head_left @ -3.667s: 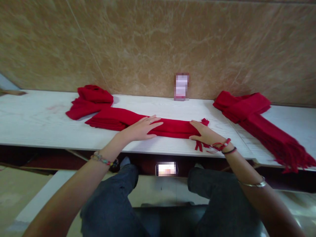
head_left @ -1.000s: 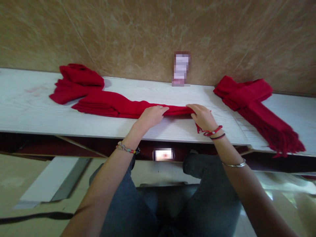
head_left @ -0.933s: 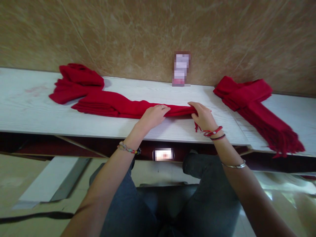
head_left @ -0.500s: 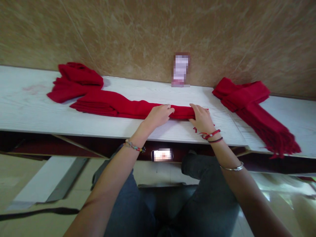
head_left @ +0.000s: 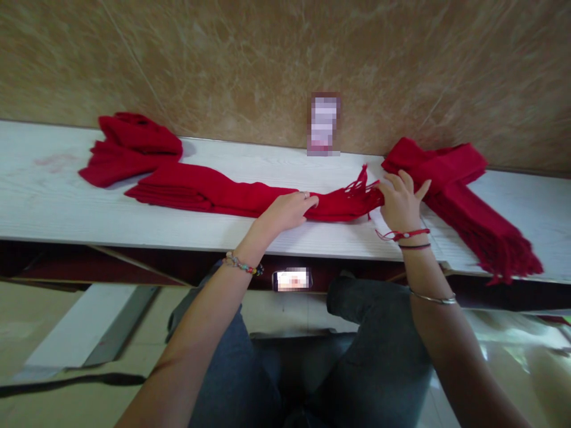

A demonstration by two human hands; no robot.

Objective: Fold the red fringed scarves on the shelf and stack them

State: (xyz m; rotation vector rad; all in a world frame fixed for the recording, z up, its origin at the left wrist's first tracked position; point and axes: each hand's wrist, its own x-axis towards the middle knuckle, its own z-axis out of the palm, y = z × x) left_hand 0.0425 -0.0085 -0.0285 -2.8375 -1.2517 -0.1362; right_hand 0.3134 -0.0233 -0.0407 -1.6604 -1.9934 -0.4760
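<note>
A long folded red scarf lies lengthwise on the white shelf, its fringe toward the right. My left hand is closed on the scarf's narrow stretch, fingers over its far edge. At the fringed end, my right hand pinches the tassels between thumb and fingers, with the little finger sticking out. Some strands stand up loosely just left of this hand. To the right, close to my fingertips, another red scarf lies crossed over itself, its fringe toward me.
A bunched red cloth sits at the left, by the scarf's wide end. The white shelf runs along a brown marbled wall. A blurred-out card or packet leans there. Below the shelf edge a lit phone is above my knees.
My right hand has moved right and turned, and the scarf's fringed end now shows spread out beside it. My left hand stays at nearly the same place on the scarf.
</note>
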